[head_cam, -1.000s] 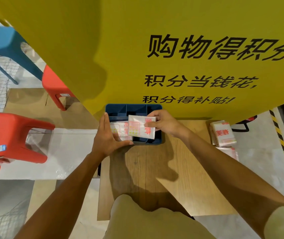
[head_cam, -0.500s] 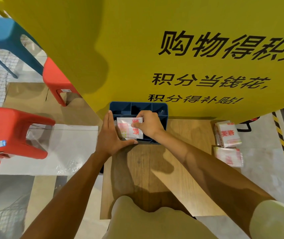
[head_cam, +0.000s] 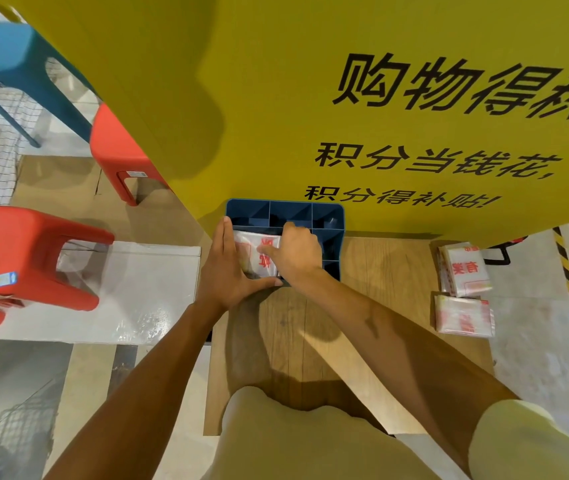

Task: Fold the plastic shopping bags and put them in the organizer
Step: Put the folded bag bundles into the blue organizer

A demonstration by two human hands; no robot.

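The folded plastic bag (head_cam: 259, 252) lies in the left compartment of the blue organizer (head_cam: 331, 216), centre frame, between the flat, straight-fingered left hand (head_cam: 231, 268) bracing the box's left wall and the right hand (head_cam: 298, 252), whose curled fingers press it downward.

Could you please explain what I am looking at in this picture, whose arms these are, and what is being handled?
There is no machine here: a person wears a camera on the head, looking down at their own bare arms. The left hand lies flat against the side of a blue organizer with compartments, steadying it. The right hand pushes a folded plastic bag into it; its grip is partly hidden. The organizer sits on a wooden board before a yellow sign. Two more folded bags lie to the right.
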